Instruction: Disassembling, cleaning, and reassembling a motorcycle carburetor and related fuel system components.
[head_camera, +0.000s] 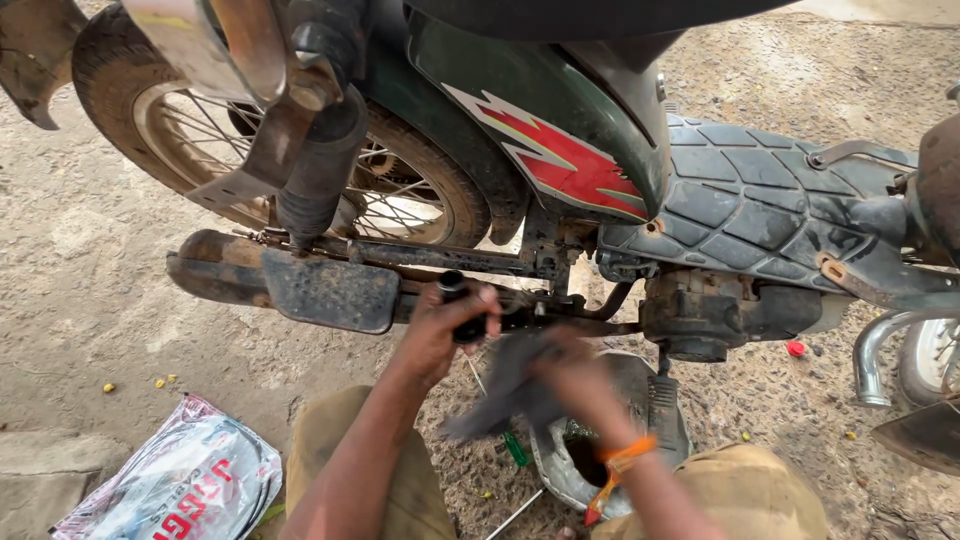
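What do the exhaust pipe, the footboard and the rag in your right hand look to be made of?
Exhaust pipe: looks like steel, dull and rust-brown. Footboard: seems black rubber or plastic, matte, moulded in raised diamond tread. Rag: soft dark grey cloth, folds blurred, under the right hand. The left hand holds a black handle, probably plastic.

A crumpled plastic bag (170, 485) lies on the dirt ground (90, 330) at its lower left corner. It is clear and whitish, with red lettering and dark patches.
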